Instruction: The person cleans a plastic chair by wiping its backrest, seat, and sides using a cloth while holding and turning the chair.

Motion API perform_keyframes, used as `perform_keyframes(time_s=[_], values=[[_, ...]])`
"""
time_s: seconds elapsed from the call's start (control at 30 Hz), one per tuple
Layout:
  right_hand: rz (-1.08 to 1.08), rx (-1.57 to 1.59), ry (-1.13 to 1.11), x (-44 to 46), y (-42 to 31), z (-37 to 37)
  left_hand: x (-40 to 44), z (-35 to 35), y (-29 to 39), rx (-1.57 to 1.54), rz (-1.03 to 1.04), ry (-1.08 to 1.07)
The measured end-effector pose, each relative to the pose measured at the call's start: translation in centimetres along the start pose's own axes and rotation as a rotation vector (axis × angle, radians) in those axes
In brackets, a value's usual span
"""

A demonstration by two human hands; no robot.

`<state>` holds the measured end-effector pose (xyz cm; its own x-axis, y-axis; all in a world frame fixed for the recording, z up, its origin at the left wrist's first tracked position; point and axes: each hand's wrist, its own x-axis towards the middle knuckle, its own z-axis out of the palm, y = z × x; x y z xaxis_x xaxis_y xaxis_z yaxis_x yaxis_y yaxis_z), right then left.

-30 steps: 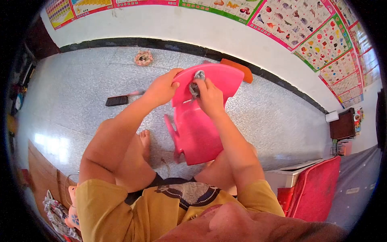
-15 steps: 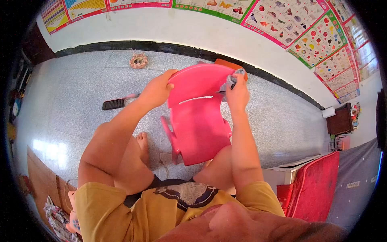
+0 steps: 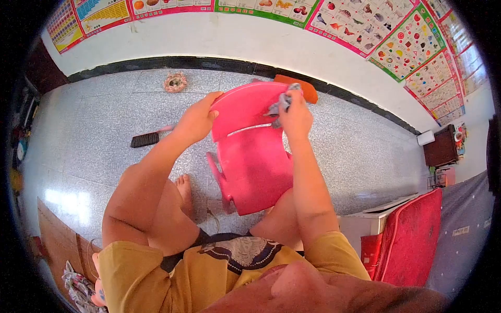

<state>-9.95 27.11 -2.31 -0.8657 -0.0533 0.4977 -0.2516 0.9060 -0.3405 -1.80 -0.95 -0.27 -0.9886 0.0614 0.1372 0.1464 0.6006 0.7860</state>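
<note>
Grey cloth (image 3: 285,100): moved, together with the hand that holds it, from the left-middle part of the chair's backrest a second ago to its right end now; it is bunched up, probably so that it fills the grip and gives a soft pad

Right hand (image 3: 296,119): fingers closed round the cloth, pinching it at the upper right of the backrest; some fingertips are lost behind the folds, so I cannot tell exactly how each one presses

Left hand (image 3: 196,122): pinching the left edge of the backrest, thumb on the near face and the other fingers going behind and out of sight; this hold likely braces the chair against the other hand's push

Pink chair (image 3: 255,169): in front of the person, between the two forearms, seat toward the body and backrest (image 3: 242,107) farther off; facing this way, it puts the backrest's inner face within reach of both hands; how its legs meet the floor is hidden

Legs (image 3: 274,221): bent on either side of the seat's near end, which seems to leave room to keep the chair close

Brush (image 3: 144,140): on the floor (image 3: 104,161) left of the chair, well apart from it and untouched

Orange object (image 3: 309,94): beyond the backrest, near the wall, partly hidden
</note>
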Motion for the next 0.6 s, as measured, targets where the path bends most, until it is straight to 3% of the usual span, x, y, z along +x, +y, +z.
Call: perform_keyframes(time_s=[0.03, 0.17, 0.27, 0.4, 0.6], values=[[0.087, -0.031, 0.036, 0.2, 0.7, -0.5, 0.0, 0.0, -0.1, 0.014, -0.001, 0.002], [0.037, -0.007, 0.108, 0.1, 2.1, -0.9, 0.2, 0.3, -0.9, 0.028, 0.023, 0.017], [-0.152, 0.090, 0.108, -0.7, 0.9, 0.4, -0.1, -0.2, 0.2, 0.048, -0.030, -0.004], [-0.460, 0.112, -0.074, -2.5, -3.3, 1.5, -0.1, 0.2, -0.5, 0.053, 0.033, 0.037], [-0.361, 0.086, -0.135, -1.9, -3.8, 1.2, 0.0, 0.2, -0.5, 0.069, 0.042, 0.033]])
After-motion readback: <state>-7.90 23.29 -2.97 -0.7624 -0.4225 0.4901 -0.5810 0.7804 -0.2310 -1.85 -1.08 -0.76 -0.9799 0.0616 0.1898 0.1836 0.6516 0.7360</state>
